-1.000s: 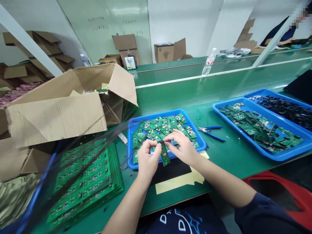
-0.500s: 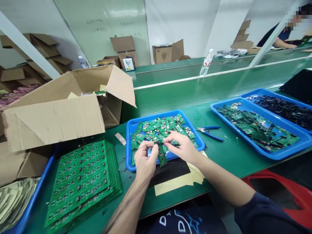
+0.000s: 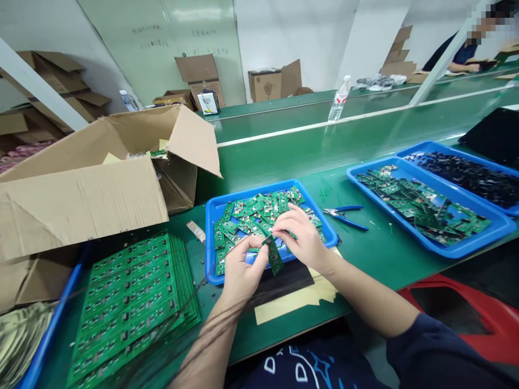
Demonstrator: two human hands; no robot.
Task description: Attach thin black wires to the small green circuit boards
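Note:
A small green circuit board [image 3: 274, 259] hangs tilted from the thumb and forefinger of my left hand [image 3: 244, 271]. My right hand [image 3: 304, 239] is closed in a pinch at the board's upper end; whatever lies between those fingertips is too small to make out. Both hands are over the front part of a blue tray [image 3: 208, 227] that holds a loose heap of similar circuit boards [image 3: 247, 210]. A black sheet [image 3: 284, 284] and yellowish paper [image 3: 284, 308] lie under and in front of the hands.
Stacked green board panels [image 3: 125, 302] stand left, below an open cardboard box [image 3: 81, 200]. Blue-handled cutters [image 3: 346, 216] lie right of the tray. Farther right are a tray of boards [image 3: 450, 251] and a tray of black parts [image 3: 466, 178]. A bottle [image 3: 339, 100] stands behind.
The circuit board has turned and tilted in my left fingers. My right hand's fingers have curled in closer to its upper end. The whole view has shifted slightly.

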